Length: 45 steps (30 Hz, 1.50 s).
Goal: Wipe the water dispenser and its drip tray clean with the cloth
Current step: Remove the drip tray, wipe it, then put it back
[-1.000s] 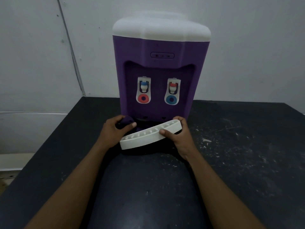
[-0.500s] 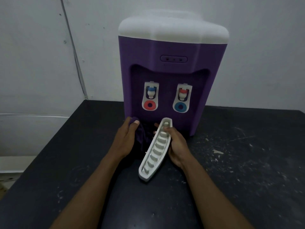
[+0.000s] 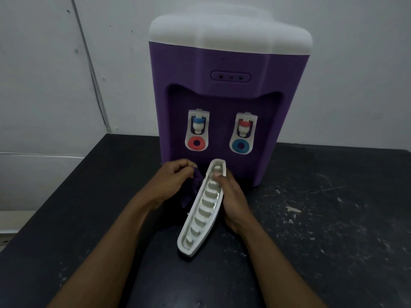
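A purple water dispenser (image 3: 226,70) with a white top stands at the back of the black table, two taps on its front. The white slotted drip tray (image 3: 203,210) is off the dispenser, turned end-on toward me and tilted on its side. My right hand (image 3: 233,201) grips the tray along its right edge, thumb on the slats near the far end. My left hand (image 3: 171,183) holds a dark purple cloth (image 3: 191,190), bunched against the tray's left side; most of the cloth is hidden behind the tray and hand.
The black table (image 3: 322,218) is scuffed, with white flecks and scraps on its right half. A white wall stands behind, with a thin cable (image 3: 93,70) running down at left. The table's left edge drops off toward a pale floor.
The tray has swung from lying crosswise in front of the dispenser to pointing end-on toward me. My left hand has brought the cloth up against the tray's left side. The view has moved closer.
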Tool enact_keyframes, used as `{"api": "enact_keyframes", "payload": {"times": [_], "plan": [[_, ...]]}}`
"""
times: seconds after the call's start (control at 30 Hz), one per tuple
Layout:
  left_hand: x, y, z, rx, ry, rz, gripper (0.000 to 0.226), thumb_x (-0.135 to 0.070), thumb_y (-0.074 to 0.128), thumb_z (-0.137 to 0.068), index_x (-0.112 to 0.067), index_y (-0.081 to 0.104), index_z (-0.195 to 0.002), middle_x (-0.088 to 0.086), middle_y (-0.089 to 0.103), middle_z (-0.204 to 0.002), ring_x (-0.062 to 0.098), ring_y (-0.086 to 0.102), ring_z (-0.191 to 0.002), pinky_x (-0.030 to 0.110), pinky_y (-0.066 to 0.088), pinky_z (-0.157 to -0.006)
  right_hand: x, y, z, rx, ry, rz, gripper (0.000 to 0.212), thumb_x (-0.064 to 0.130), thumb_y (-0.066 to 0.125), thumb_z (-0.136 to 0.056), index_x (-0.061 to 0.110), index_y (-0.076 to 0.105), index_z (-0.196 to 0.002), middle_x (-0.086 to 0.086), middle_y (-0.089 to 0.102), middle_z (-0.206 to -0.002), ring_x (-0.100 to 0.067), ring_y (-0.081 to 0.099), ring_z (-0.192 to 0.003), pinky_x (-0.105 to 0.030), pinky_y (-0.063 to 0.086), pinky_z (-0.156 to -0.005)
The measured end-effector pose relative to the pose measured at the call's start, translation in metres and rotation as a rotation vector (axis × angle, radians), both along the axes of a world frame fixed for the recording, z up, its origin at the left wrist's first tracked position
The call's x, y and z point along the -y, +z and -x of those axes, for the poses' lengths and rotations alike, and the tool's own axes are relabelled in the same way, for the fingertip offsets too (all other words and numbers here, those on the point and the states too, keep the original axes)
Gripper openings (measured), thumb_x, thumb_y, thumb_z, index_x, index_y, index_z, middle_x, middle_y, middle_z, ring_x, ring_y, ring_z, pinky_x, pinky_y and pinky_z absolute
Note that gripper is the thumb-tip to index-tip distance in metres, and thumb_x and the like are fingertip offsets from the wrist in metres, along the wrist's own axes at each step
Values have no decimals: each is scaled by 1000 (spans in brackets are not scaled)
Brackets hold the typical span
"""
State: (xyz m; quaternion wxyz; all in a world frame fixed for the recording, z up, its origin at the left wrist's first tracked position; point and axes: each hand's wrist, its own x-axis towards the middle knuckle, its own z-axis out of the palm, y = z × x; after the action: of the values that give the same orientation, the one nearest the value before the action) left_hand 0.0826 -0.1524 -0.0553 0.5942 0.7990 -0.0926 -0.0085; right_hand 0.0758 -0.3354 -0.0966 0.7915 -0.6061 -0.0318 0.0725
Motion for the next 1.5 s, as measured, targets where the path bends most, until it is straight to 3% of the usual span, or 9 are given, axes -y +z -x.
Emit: {"api": "enact_keyframes", "payload": {"times": [0.2, 0.47, 0.6, 0.67, 0.83, 0.93, 1.13, 1.3, 1.5], "plan": [[-3, 9, 4, -4, -43, -249, 34, -65, 63, -80, -33, 72, -86, -11, 73, -89, 2, 68, -82, 25, 48, -79, 1, 0, 0, 15, -6, -16, 31, 34, 62, -98, 25, 64, -128, -4, 78, -97, -20, 75, -86, -31, 60, -71], [-4, 22, 7, 177, -37, -607, 15, -40, 68, -86, -31, 71, -97, -11, 71, -91, 3, 65, -77, 33, 57, -76, 2, 0, 0, 2, -20, -78, 44, 43, 69, -82, 22, 65, -121, -12, 78, -99, -25, 75, -85, -37, 61, -71], [-5, 20, 9, 271, 56, -460, 5, -26, 64, -94, -32, 65, -95, -10, 68, -85, 1, 61, -68, 15, 46, -60, 1, 1, -1, -3, -16, -67, 50, 49, 71, -78, 24, 65, -122, -10, 77, -100, -23, 74, -85, -35, 60, -72], [-4, 21, 10, 272, 32, -368, 11, -21, 58, -99, -32, 61, -98, -7, 67, -84, 6, 62, -68, 17, 48, -60, 0, 0, -2, 5, -24, -55, 49, 51, 71, -82, 25, 65, -123, -9, 76, -102, -24, 73, -88, -38, 60, -75], [4, 23, 19, 280, -234, -264, 12, -24, 55, -103, -33, 61, -108, -16, 68, -102, 4, 66, -95, 15, 50, -81, -2, 2, -1, -4, -30, 19, 66, 76, 57, -89, 26, 66, -131, -7, 76, -119, -24, 72, -112, -42, 59, -92], [9, 27, 18, 280, -269, -216, 14, -30, 62, -100, -30, 68, -112, -15, 71, -110, 4, 66, -108, 15, 50, -92, 0, 4, 0, -35, -19, 41, 74, 88, 40, -87, 31, 75, -120, -10, 77, -117, -24, 73, -112, -40, 59, -92], [27, 25, 12, 380, -13, -146, 20, -23, 80, -85, -24, 74, -105, -16, 74, -99, -4, 67, -99, 11, 49, -87, 3, 5, 4, -43, 6, 76, 59, 73, 42, -97, 30, 82, -100, 0, 78, -86, -13, 75, -81, -24, 58, -68], [20, 25, 4, 245, 130, -128, 33, -43, 91, -67, -32, 71, -91, -15, 71, -88, 2, 67, -84, 16, 54, -77, 2, 7, 6, 4, 20, 117, 56, 70, 39, -100, 33, 75, -121, -4, 78, -113, -17, 73, -109, -25, 57, -86], [21, 21, 12, 360, 217, -226, 33, -50, 86, -72, -35, 68, -95, -18, 70, -89, 2, 67, -87, 29, 57, -78, 2, 8, 7, 26, 26, 113, 55, 68, 44, -97, 28, 79, -113, -1, 79, -97, -13, 75, -92, -20, 56, -76]]}}
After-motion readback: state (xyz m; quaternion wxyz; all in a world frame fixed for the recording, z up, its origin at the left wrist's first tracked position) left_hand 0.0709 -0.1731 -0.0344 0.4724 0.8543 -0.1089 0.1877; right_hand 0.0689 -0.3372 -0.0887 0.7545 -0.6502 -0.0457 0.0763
